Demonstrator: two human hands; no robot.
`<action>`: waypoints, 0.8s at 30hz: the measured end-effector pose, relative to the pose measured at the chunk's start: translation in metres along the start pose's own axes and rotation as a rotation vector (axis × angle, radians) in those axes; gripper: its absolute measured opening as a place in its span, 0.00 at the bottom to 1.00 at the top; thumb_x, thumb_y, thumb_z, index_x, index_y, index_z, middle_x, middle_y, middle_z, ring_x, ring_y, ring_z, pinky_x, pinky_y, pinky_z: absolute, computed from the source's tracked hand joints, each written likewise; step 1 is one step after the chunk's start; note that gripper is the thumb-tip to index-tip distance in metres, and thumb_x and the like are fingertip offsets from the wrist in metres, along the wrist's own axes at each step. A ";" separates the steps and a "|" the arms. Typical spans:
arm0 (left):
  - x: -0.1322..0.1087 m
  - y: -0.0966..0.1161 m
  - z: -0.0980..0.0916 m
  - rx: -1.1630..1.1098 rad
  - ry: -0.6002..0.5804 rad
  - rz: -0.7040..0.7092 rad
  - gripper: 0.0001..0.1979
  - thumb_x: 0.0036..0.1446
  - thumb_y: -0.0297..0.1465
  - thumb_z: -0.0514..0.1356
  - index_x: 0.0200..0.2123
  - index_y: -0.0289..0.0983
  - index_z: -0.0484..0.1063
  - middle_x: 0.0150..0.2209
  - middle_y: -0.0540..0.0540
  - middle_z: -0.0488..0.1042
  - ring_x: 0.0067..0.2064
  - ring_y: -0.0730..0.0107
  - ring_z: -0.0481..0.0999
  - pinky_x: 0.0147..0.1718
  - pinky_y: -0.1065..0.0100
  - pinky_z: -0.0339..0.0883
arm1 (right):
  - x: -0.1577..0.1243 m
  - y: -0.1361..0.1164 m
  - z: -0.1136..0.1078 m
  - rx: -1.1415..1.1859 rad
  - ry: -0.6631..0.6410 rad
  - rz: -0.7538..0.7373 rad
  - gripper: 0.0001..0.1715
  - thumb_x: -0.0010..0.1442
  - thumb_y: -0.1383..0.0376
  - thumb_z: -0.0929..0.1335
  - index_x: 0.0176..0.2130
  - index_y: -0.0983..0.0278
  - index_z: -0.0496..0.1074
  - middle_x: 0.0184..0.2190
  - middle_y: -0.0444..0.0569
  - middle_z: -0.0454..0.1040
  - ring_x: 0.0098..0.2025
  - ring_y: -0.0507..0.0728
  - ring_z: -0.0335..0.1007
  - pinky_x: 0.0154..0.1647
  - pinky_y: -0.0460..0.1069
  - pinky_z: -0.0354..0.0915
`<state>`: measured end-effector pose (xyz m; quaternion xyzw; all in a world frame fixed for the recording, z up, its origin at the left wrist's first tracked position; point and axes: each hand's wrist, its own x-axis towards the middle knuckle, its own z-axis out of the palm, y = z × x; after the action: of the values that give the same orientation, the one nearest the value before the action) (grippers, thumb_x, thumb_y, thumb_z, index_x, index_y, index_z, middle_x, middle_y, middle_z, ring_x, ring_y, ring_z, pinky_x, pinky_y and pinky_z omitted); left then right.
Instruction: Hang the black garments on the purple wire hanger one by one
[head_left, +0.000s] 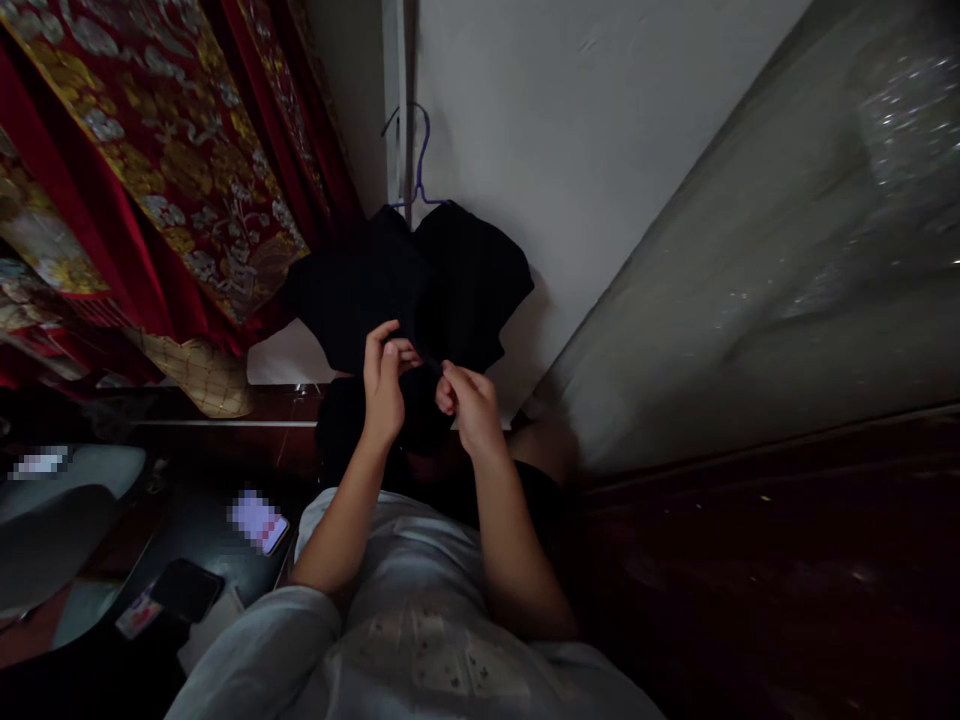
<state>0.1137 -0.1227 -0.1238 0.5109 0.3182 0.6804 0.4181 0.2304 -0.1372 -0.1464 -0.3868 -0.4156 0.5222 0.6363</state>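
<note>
While a red-and-gold curtain (187,170) hangs left of the black garment (465,270) and one phone (259,522) lies below and left of it, the left hand (382,385) pinches the garment's lower middle. The right hand (471,405), just beside it, is closed on the same fold. By my judgement the one garment is already up on its single purple hanger (421,160), and the two hands' work at its lower edge is not yet finished.

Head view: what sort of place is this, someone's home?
Likely a room in a home: a red-and-gold embroidered curtain hangs at the left, a black garment hangs on a purple hanger against a white wall, and a lit phone lies nearby.
</note>
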 end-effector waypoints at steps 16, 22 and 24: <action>-0.026 -0.039 -0.020 0.327 -0.139 0.094 0.07 0.69 0.35 0.61 0.43 0.38 0.75 0.39 0.44 0.79 0.42 0.64 0.78 0.44 0.66 0.70 | -0.003 -0.003 0.013 0.046 -0.030 0.026 0.22 0.52 0.49 0.74 0.24 0.63 0.70 0.15 0.40 0.60 0.17 0.47 0.53 0.17 0.44 0.47; -0.034 -0.050 -0.022 0.423 -0.087 0.115 0.06 0.70 0.33 0.58 0.39 0.39 0.73 0.35 0.46 0.76 0.39 0.63 0.77 0.41 0.66 0.68 | 0.046 -0.021 0.030 0.030 -0.032 0.027 0.17 0.55 0.56 0.73 0.24 0.66 0.73 0.12 0.39 0.58 0.15 0.45 0.49 0.16 0.44 0.43; -0.031 -0.056 -0.018 0.484 -0.093 0.120 0.05 0.69 0.32 0.59 0.39 0.40 0.72 0.35 0.46 0.76 0.39 0.62 0.77 0.40 0.65 0.67 | 0.084 -0.046 0.042 0.040 -0.012 0.011 0.15 0.60 0.62 0.71 0.25 0.67 0.72 0.13 0.38 0.58 0.14 0.44 0.46 0.15 0.43 0.40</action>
<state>0.1136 -0.1253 -0.1899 0.6449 0.4212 0.5837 0.2569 0.2162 -0.0593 -0.0781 -0.3732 -0.4069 0.5362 0.6385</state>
